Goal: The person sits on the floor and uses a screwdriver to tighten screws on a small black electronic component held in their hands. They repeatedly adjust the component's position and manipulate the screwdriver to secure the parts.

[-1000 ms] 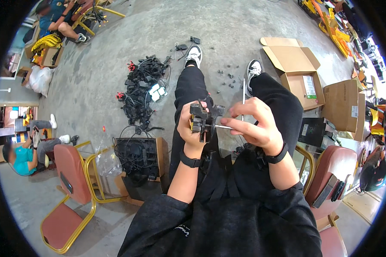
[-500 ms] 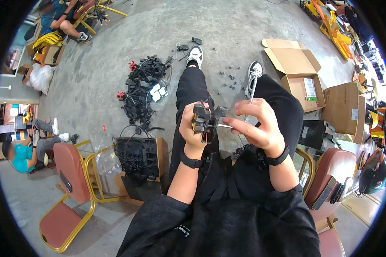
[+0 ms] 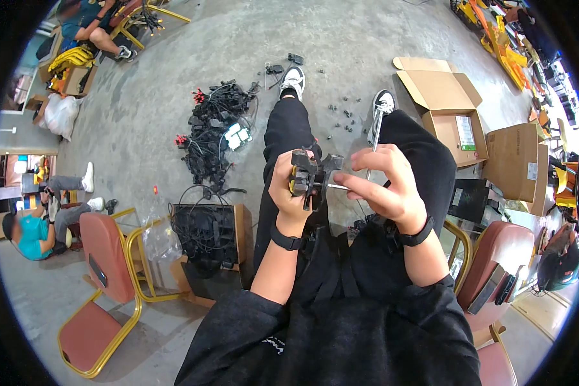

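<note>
Above the lap, the left hand (image 3: 287, 186) holds a chunky black part (image 3: 312, 172). This part looks stiff, fairly light and hard to break, probably plastic or metal; its notched outline could twist in a loose hold, so the thick body at its left seems the place to grip. The left hand is closed around that side, fingers wrapped. At the other side, the right hand (image 3: 386, 183) is partly curled, its 2 leading fingers narrowly apart about a thin metal rod (image 3: 374, 132). A short metal length meets the part's right side; I cannot tell whether it sits in a hole.

Farther out, small dark pieces (image 3: 347, 114) lie scattered on the floor between the 2 shoes. Left of the legs is a heap of black parts and cables (image 3: 219, 122), with a box of cables (image 3: 206, 231) nearer the body. To the right, an open cardboard box (image 3: 453, 132) stands beyond the knee.
</note>
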The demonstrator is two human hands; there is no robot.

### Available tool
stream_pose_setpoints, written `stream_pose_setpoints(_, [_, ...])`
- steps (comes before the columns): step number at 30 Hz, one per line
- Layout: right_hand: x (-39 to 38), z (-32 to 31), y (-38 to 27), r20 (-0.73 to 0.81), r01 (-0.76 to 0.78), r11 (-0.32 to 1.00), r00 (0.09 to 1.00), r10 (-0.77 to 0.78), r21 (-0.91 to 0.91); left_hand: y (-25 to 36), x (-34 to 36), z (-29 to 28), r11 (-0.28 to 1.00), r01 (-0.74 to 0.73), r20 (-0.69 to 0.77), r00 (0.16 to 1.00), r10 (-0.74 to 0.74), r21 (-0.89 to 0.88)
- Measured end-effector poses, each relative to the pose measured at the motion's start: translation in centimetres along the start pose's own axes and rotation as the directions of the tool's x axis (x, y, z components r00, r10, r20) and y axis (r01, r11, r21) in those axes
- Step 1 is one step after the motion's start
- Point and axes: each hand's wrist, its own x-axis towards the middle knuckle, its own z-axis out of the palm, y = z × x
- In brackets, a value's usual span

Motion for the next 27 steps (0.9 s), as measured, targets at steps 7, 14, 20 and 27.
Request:
stream_pose_setpoints(7, [-0.9, 0.7, -0.2, 0.240, -0.380, 0.789, 0.924, 0.298, 0.482, 0.4, 0.0, 0.1, 1.000, 0.007, -0.021, 1.000, -0.006, 0.030])
stream_pose_setpoints(14, [-0.9, 0.7, 0.3, 0.170, -0.240, 0.870, 0.968, 0.183, 0.432, 0.1, -0.1, 0.2, 1.000, 0.008, -0.038, 0.999, -0.008, -0.019])
stream_pose_setpoints(20, [-0.5, 0.9, 0.3, 0.069, -0.130, 0.947, 0.991, 0.115, 0.294, 0.0, -0.2, 0.1, 0.998, 0.015, -0.035, 0.999, -0.013, 0.057])
stream_pose_setpoints(27, [-0.6, 0.8, 0.1, 0.005, -0.110, 0.971, 0.994, 0.111, 0.211, 0.4, 0.1, 0.5, 1.000, 0.016, -0.045, 0.999, -0.016, 0.011])
